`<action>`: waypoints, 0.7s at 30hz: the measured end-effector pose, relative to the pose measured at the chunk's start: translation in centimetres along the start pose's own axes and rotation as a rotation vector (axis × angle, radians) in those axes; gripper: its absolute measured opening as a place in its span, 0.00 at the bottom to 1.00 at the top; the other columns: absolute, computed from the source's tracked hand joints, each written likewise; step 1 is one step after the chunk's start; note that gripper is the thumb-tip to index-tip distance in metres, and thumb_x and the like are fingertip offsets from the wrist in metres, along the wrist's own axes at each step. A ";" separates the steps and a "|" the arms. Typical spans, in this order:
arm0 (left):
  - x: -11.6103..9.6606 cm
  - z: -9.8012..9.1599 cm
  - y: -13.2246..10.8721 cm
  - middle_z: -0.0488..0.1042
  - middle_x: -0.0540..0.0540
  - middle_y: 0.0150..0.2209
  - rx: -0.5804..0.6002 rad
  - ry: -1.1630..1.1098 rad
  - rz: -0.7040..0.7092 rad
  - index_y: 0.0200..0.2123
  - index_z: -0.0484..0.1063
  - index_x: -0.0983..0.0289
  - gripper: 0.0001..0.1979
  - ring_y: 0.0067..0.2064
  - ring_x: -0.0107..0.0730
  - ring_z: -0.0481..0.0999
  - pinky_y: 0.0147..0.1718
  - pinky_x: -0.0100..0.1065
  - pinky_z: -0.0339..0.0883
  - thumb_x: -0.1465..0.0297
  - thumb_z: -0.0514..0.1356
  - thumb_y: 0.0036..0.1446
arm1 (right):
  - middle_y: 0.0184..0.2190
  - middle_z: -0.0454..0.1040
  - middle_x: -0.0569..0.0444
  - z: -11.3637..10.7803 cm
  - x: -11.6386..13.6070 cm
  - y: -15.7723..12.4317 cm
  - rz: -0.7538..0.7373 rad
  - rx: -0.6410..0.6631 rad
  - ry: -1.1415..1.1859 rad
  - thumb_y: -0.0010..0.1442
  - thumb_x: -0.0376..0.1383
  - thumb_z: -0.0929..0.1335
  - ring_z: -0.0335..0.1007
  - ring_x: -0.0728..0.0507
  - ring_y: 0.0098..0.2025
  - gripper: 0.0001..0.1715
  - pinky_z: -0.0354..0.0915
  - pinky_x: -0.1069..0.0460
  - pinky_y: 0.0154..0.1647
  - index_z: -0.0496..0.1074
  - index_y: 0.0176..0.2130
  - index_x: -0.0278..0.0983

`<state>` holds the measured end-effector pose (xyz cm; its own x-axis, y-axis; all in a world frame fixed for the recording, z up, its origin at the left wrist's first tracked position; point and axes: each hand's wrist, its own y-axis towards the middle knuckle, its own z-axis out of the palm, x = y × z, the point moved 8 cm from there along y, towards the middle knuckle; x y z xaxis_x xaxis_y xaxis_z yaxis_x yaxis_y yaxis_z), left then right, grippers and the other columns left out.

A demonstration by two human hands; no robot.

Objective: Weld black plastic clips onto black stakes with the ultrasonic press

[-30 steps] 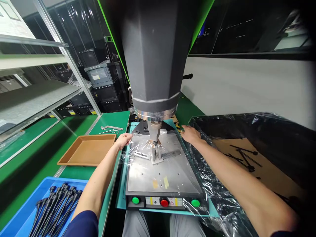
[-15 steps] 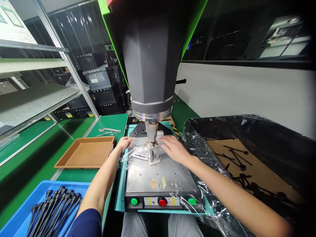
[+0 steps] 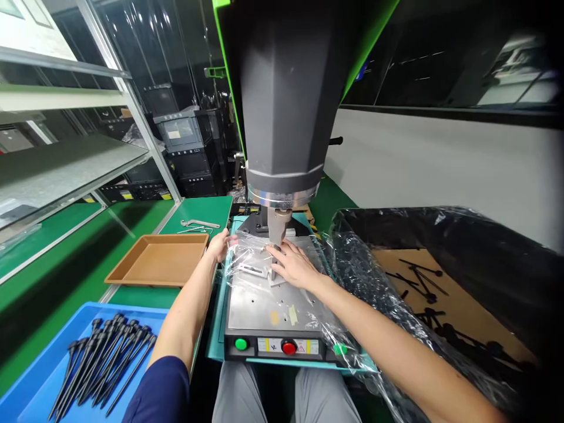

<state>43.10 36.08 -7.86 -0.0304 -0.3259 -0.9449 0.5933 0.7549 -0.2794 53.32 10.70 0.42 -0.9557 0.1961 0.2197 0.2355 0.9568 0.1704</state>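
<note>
The press head [image 3: 286,106] hangs over the base plate [image 3: 264,305], its horn [image 3: 277,226] clear of the plate. The clear film [image 3: 247,255] lies crumpled across the plate's rear. The left hand [image 3: 219,245] pinches the film's left edge. The right hand [image 3: 293,264], open and flat, presses the film down just beside the horn. Judged hazard: fingers crushed if the green button [image 3: 240,344] is triggered.

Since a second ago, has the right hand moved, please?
Yes: the right hand slid left from the silver metal plate's edge to the grey press horn.
</note>
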 end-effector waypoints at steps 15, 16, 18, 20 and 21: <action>4.6 -5.7 -12.3 0.77 0.57 0.30 0.244 0.199 -0.075 0.33 0.73 0.68 0.22 0.24 0.24 0.72 0.21 0.25 0.58 0.62 0.74 0.37 | 0.63 0.57 0.43 0.2 0.6 0.2 -0.007 -0.014 -0.061 0.64 0.42 0.61 0.45 0.32 0.66 0.32 0.56 0.37 0.59 0.56 0.65 0.40; 4.8 -5.9 -12.8 0.76 0.55 0.28 0.214 0.197 -0.069 0.32 0.73 0.68 0.22 0.22 0.22 0.70 0.18 0.24 0.53 0.62 0.74 0.36 | 0.63 0.58 0.43 0.2 0.7 0.2 -0.003 -0.015 -0.065 0.63 0.42 0.61 0.45 0.32 0.66 0.32 0.56 0.37 0.59 0.56 0.65 0.40; 5.0 -6.3 -13.9 0.75 0.53 0.26 0.164 0.193 -0.054 0.30 0.72 0.69 0.22 0.19 0.19 0.66 0.15 0.24 0.45 0.64 0.75 0.34 | 0.63 0.57 0.43 0.3 0.8 0.2 0.001 -0.015 -0.067 0.63 0.43 0.61 0.45 0.32 0.66 0.33 0.55 0.36 0.59 0.56 0.65 0.40; 5.0 -6.7 -15.1 0.73 0.52 0.24 0.119 0.179 -0.030 0.31 0.72 0.69 0.22 0.17 0.18 0.63 0.14 0.24 0.42 0.66 0.75 0.33 | 0.64 0.57 0.42 0.3 0.9 0.3 0.003 -0.012 -0.066 0.63 0.43 0.61 0.45 0.32 0.66 0.33 0.55 0.36 0.59 0.56 0.64 0.40; 4.9 -6.9 -15.6 0.73 0.51 0.23 0.094 0.170 -0.015 0.32 0.72 0.69 0.23 0.17 0.17 0.62 0.14 0.24 0.42 0.66 0.75 0.33 | 0.64 0.57 0.42 0.3 0.9 0.3 0.005 -0.012 -0.066 0.63 0.43 0.61 0.45 0.32 0.66 0.33 0.55 0.36 0.58 0.56 0.64 0.41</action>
<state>28.11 26.61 -9.30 -0.1701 -0.2301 -0.9582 0.6641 0.6916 -0.2840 52.45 11.20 0.33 -0.9641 0.2147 0.1563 0.2416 0.9534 0.1807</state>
